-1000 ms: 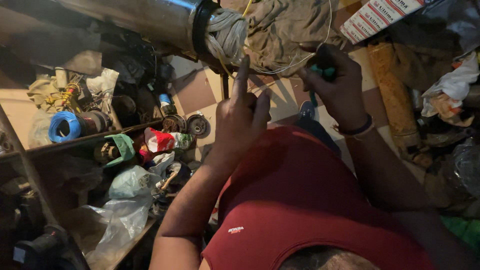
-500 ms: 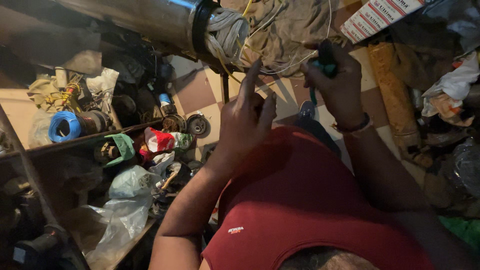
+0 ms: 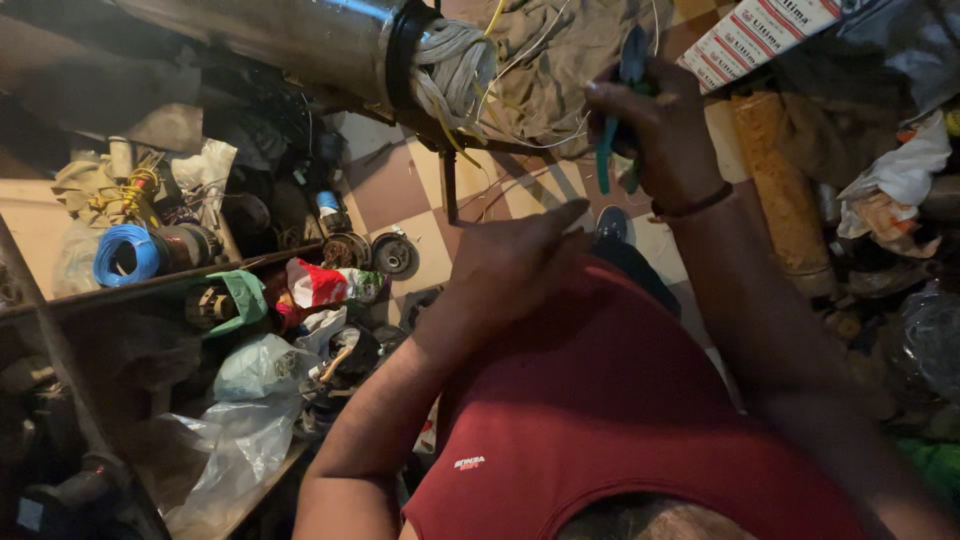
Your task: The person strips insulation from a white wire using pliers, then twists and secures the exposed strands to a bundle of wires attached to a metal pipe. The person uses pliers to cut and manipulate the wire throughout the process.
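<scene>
Head view: the right hand (image 3: 665,140) is closed in a grip around the green handles of a pair of pliers (image 3: 622,95), raised beside the loose wires (image 3: 520,70) that spill from the wound end of a metal motor cylinder (image 3: 300,40). The left hand (image 3: 515,265) is empty, its fingers (image 3: 560,215) stretched flat and together, hovering below the wires and touching nothing that can be seen. The cylinder lies across a dark stand above the checkered floor (image 3: 400,190). Whether the plier tips already bite a wire cannot be told, because the hand hides them. Probable faults: the tips may close on the wrong strand in the tangle, or nick a neighbouring lead; a hard pull may tear a wire out of the winding; the left fingers, close beneath the tool, may be pinched. On the crowded shelf (image 3: 150,285) at left, a blue wire coil (image 3: 125,255) and a clear plastic bag (image 3: 230,450) sit near the edge.
</scene>
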The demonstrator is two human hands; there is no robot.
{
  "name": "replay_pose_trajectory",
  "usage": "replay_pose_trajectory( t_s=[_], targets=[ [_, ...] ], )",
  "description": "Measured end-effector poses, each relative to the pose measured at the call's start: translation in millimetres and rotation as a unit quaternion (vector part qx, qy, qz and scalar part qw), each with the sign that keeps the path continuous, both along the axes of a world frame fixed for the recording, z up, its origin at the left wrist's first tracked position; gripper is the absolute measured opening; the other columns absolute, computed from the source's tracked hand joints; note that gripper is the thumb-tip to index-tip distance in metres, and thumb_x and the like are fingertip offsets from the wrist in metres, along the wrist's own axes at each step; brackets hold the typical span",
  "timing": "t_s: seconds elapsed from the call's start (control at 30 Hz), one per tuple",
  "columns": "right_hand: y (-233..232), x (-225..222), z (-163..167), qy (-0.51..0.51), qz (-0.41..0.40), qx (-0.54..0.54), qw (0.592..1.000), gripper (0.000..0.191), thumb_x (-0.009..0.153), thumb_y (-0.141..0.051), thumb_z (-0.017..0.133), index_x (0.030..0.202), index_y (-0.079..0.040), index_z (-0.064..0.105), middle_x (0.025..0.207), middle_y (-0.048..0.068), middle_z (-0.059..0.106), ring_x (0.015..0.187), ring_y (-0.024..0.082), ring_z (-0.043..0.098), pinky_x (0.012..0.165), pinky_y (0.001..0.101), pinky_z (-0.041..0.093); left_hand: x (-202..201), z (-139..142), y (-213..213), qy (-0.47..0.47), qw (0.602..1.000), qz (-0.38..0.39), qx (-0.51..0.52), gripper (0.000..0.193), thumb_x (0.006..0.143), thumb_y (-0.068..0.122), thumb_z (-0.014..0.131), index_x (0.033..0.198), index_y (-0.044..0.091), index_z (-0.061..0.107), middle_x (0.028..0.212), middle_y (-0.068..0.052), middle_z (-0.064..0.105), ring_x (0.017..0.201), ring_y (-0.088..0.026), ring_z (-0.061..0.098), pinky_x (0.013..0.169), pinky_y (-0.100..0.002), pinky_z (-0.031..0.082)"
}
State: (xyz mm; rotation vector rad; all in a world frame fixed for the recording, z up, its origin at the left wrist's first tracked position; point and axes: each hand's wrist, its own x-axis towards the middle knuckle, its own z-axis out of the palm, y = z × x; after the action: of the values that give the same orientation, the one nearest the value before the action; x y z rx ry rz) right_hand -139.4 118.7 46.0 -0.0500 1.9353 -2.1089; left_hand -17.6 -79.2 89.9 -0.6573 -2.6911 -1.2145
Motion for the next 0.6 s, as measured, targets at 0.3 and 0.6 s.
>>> replay_pose_trajectory(
  t_s=[0.3,0.6],
  targets=[
    [15,1,35,0.196,0.032,0.040,0.979,0.024,0.107,-0.027,0.074,0.106,-0.003,0.071,0.092,0.004,0.071,0.082,0.013,0.072,0.075,0.0293,0.059,-14,16,9,0.189,0.980,0.009,0.059,0.020,0.103,0.009,0.072,0.122,0.003,0.066,0.109,-0.013,0.070,0.095,-0.027,0.072,0.082,-0.039,0.060],
    [24,29,48,0.043,0.029,-0.092,0.994,0.015,0.100,-0.018,0.075,0.107,-0.007,0.068,0.087,0.003,0.069,0.070,0.011,0.068,0.065,0.0269,0.053,-58,23,26,0.237,0.966,0.088,-0.059,0.023,0.096,0.004,0.067,0.118,0.002,0.069,0.115,-0.013,0.068,0.109,-0.031,0.067,0.104,-0.047,0.054]
  ],
)
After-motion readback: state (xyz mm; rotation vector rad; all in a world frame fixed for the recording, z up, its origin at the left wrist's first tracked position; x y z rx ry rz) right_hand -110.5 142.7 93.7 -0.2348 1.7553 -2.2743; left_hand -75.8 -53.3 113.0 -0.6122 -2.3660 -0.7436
